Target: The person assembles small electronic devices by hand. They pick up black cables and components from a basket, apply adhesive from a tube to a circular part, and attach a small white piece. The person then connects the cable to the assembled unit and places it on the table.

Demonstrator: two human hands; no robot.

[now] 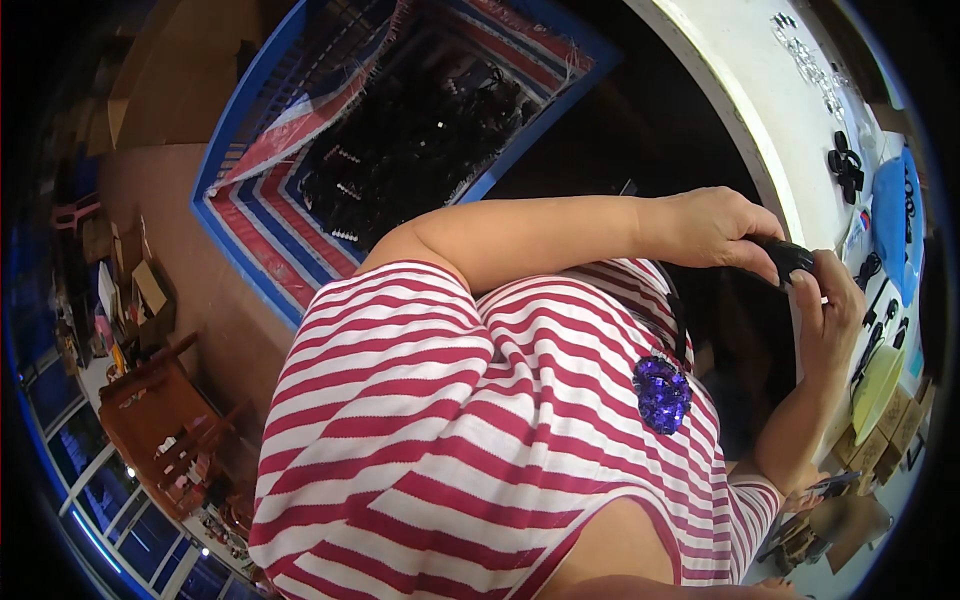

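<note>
Beside the edge of a white table, at the right, my two hands come together over a small glossy black piece (pixel 792 258); its kind is partly hidden by the fingers. My left hand (pixel 715 228) reaches across from the left, its thumb and fingers closed on one end of the piece. From the lower right comes my right hand (pixel 830 305), thumb and fingertips pinching the other end. A purple sequined oval (pixel 663 394) lies against my red-and-white striped shirt, below a thin black strap.
A blue plastic basket (pixel 232 135), lined with striped woven sheet, holds many black pieces with white bead rows. On the white table (pixel 765 75) are clear beaded strings, black parts (pixel 846 165), a blue bag (pixel 895 215) and a yellow-green dish (pixel 876 395). A wooden chair (pixel 165 420) stands left.
</note>
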